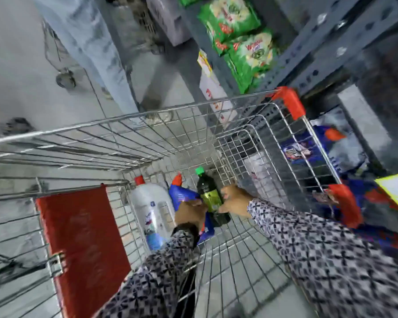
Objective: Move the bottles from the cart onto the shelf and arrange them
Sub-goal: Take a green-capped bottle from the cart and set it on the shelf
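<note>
Inside the wire cart (239,143), three bottles lie on the mesh floor. A dark bottle with a green cap and yellow-green label (209,193) is in the middle. My right hand (234,199) grips its right side. My left hand (190,212) touches its left side and rests over a blue bottle with a red cap (182,193); which of the two it holds is unclear. A white bottle with a red cap (154,210) lies to the left, untouched. The grey metal shelf (326,56) rises on the right.
Green packets (241,37) and white boxes (213,88) fill the shelf beyond the cart. Blue packs (308,150) sit on the low shelf to the right. The cart's red child-seat flap (83,244) is at left. Another person's legs (97,56) and a second cart stand ahead.
</note>
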